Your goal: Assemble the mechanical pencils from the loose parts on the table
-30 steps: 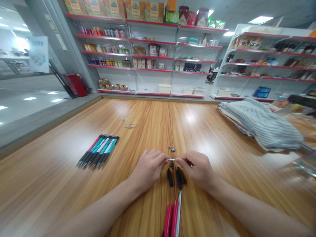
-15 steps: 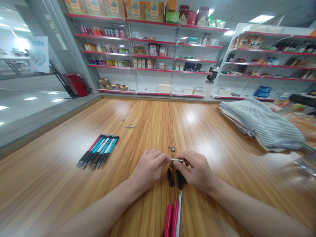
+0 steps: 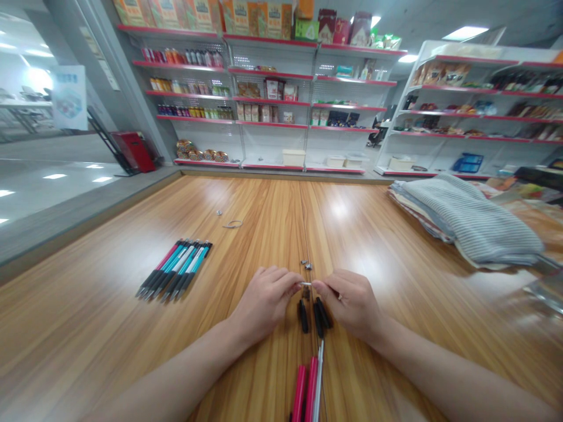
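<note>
I have both hands low over the middle of the bench [image 3: 268,217], nearly meeting at the seam that runs from its far edge toward me. On my feed the fingers of the left hand [image 3: 270,300] are clamped on one end of a thin white rod [image 3: 306,284], and those of the right hand [image 3: 352,300] are closed together at its other end; a short stretch shows between the fingertips, and I can't tell how much is hidden behind them. Just beyond the rod, toward the far edge, small metal parts [image 3: 308,266] lie by the seam. Nearer me are black grips [image 3: 303,317], one on the left-hand side of the seam and two close together by the right hand. Nearer still, two pink barrels [image 3: 311,384] lie beside slim white tubes [image 3: 319,375], running out of the bottom of my view. Toward the bench's left edge I see a side-by-side row of pens [image 3: 176,269], one pink and the rest mostly blue, tips toward the near side. Between that row and the far edge sit a thin loop [image 3: 233,224] and a small metal piece [image 3: 219,213]. A striped cloth [image 3: 470,217] tops a folded pile near the far right corner.
</note>
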